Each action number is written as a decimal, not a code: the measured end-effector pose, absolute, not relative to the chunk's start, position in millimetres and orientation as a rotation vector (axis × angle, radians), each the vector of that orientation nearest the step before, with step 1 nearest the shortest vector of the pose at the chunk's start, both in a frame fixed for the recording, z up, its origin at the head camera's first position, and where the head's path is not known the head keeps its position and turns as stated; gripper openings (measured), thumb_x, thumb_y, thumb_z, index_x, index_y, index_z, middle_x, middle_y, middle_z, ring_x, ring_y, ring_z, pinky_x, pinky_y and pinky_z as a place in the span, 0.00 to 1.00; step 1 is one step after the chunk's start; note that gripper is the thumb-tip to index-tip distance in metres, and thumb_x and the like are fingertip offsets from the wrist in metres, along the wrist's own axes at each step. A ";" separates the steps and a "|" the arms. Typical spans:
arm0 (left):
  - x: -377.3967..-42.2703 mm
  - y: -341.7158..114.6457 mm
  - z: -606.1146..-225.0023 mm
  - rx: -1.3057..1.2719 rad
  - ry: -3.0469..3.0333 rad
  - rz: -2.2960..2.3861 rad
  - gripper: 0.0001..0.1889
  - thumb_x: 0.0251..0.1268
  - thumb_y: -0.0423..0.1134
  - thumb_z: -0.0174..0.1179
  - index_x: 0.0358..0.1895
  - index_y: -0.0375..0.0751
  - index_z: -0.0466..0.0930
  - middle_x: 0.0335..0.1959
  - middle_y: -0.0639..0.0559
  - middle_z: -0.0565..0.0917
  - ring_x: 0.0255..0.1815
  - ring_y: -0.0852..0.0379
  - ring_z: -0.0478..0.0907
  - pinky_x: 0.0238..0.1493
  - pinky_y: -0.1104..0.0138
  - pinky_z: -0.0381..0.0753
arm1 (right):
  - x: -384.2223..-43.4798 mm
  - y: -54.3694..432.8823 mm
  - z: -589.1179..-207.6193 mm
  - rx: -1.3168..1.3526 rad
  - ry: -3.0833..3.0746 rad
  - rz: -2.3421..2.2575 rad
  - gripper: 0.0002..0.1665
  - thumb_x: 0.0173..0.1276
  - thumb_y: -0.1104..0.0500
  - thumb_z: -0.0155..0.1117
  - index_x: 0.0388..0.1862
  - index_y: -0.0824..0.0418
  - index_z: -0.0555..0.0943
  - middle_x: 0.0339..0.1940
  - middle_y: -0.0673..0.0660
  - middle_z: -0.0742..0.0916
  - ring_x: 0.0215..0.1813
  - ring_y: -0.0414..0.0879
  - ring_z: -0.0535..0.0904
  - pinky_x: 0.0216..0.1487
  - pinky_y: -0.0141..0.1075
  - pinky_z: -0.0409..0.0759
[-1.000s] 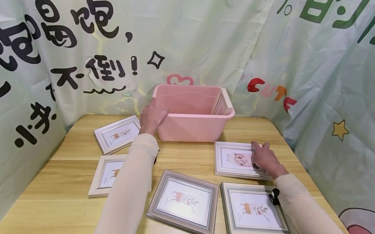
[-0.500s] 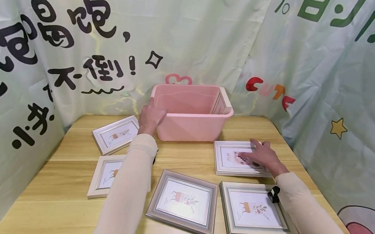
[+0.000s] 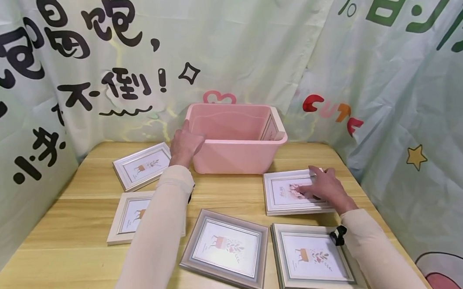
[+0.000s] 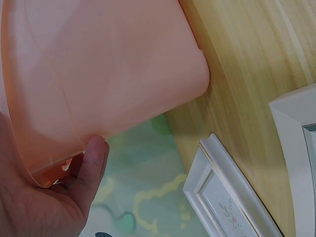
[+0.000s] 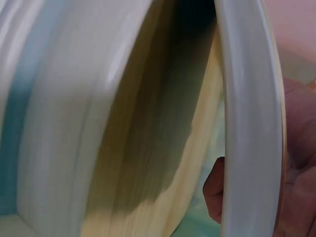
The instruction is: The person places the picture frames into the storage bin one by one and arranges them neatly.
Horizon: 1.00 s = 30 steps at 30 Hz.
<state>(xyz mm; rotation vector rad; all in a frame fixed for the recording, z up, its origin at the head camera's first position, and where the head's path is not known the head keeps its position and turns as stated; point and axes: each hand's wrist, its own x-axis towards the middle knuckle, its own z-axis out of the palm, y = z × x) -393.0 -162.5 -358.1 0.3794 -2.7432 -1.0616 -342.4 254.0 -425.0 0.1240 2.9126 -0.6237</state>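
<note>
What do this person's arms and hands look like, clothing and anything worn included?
Both arms wear long, plain cream fabric sleeves: the left sleeve and the right sleeve. A small black device sits near the right wrist; just a black sliver shows at the left. The left grip and right grip are ungloved.

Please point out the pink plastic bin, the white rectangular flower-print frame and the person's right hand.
Pink plastic bin [image 3: 236, 158]: head view, front wall.
White rectangular flower-print frame [image 3: 289, 192]: head view, on the print.
Right hand [image 3: 325, 186]: head view, back of the hand.
</note>
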 end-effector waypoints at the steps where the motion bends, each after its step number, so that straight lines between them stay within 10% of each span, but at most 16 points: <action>1: -393.3 -162.7 -358.6 0.378 -2.743 -1.061 0.45 0.53 0.57 0.51 0.77 0.54 0.48 0.62 0.36 0.70 0.56 0.38 0.72 0.60 0.46 0.71 | -342.4 253.5 -423.4 0.124 2.914 -0.627 0.65 0.48 0.32 0.72 0.77 0.59 0.55 0.60 0.75 0.62 0.51 0.65 0.65 0.45 0.52 0.71; 30: -393.8 -162.6 -358.0 0.394 -2.737 -1.054 0.45 0.52 0.57 0.52 0.77 0.56 0.47 0.63 0.37 0.70 0.57 0.37 0.72 0.61 0.46 0.71 | -343.2 236.1 -367.3 -0.008 3.061 -0.586 0.45 0.54 0.56 0.71 0.71 0.62 0.66 0.52 0.68 0.70 0.52 0.60 0.61 0.41 0.45 0.67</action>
